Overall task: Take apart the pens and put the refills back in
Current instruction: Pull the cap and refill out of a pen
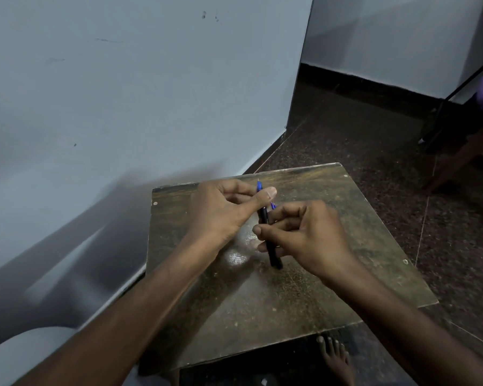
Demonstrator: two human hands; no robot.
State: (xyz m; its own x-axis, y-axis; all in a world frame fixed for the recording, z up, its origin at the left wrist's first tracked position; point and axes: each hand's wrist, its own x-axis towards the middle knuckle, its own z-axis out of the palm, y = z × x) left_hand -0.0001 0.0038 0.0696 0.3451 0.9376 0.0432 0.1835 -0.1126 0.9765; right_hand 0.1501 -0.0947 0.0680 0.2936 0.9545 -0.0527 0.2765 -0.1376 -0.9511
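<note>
A black pen barrel (272,252) stands almost upright above the worn tabletop (290,288). My right hand (304,238) is closed around its middle. My left hand (223,210) pinches the blue tip section (259,187) at the top, with the thumb over it and the point sticking out above. A second small blue piece (273,205) shows just above my right fingers; what it belongs to is hidden. The hands nearly touch over the table's middle.
The small square table stands against a pale wall (123,93) on the left. Dark speckled floor (374,135) lies beyond and to the right. A wooden furniture leg (457,162) is at the far right. A bare foot (336,358) shows under the near edge.
</note>
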